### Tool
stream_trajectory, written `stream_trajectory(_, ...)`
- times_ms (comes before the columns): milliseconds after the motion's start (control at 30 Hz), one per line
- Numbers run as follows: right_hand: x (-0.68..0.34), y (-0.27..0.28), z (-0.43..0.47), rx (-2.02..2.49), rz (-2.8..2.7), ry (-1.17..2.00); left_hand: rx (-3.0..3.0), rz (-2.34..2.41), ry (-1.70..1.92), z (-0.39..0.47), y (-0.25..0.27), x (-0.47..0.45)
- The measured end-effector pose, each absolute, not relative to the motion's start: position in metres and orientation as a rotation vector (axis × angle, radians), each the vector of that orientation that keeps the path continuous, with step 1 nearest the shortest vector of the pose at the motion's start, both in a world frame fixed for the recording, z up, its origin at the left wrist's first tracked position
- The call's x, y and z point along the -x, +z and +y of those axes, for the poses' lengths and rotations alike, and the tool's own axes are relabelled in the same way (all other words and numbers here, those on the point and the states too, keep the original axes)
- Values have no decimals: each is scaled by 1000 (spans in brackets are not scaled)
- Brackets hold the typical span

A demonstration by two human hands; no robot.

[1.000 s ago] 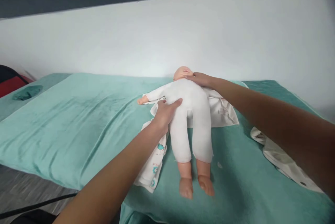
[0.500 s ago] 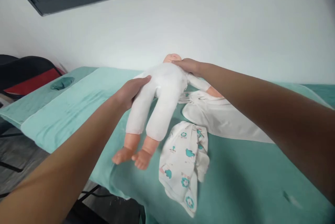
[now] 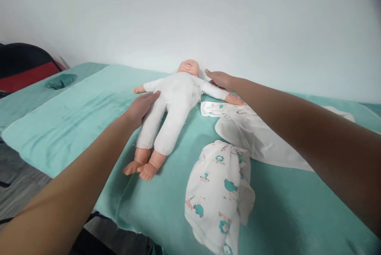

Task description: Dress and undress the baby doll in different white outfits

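A baby doll (image 3: 178,88) with a white cloth body lies on its back on the green bed cover, its arms spread and its bare feet towards me. My left hand (image 3: 143,106) rests against the doll's hip and upper leg, fingers extended and not wrapped round it. Just beyond the doll's outstretched arm on the right, my right hand (image 3: 222,80) is open with nothing in it. Near the doll's legs lies a crumpled white printed baby garment (image 3: 214,191). A larger white garment (image 3: 253,136) is spread out on the right, partly hidden by my right forearm.
The green-covered bed (image 3: 74,116) stands against a white wall (image 3: 178,16) and has a round hole (image 3: 61,81) near its left end. A black and red chair (image 3: 26,66) is at the far left. The bed's near edge drops to a grey floor.
The doll has been lowered onto the bed, and its arms now lie outspread. My right hand has come off the doll's upper body, moving right. My left hand has loosened at its hip.
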State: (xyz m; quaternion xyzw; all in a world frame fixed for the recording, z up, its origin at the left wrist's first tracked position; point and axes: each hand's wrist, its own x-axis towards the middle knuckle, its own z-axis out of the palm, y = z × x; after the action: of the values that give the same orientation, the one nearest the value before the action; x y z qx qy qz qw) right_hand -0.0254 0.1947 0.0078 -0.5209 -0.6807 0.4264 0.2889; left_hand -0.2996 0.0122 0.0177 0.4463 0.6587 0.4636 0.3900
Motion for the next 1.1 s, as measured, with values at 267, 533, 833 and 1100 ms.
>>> stream_trajectory(267, -155, 11, 133, 1712, -2392, 632, -1856, 1828, 885, -81, 51, 194)
stream_trajectory(533, -195, 50, 31, 1590, -2631, 231, -2410, 1320, 373, -108, 43, 111)
stream_trajectory(833, -217, 139, -121, 1256, -2752, -251, -3099, 1133, 431, -103, 92, 3)
stream_trajectory(1100, -281, 128, -151, 1761, -2207, 525, -3002, 1568, 1076, -133, 110, -32)
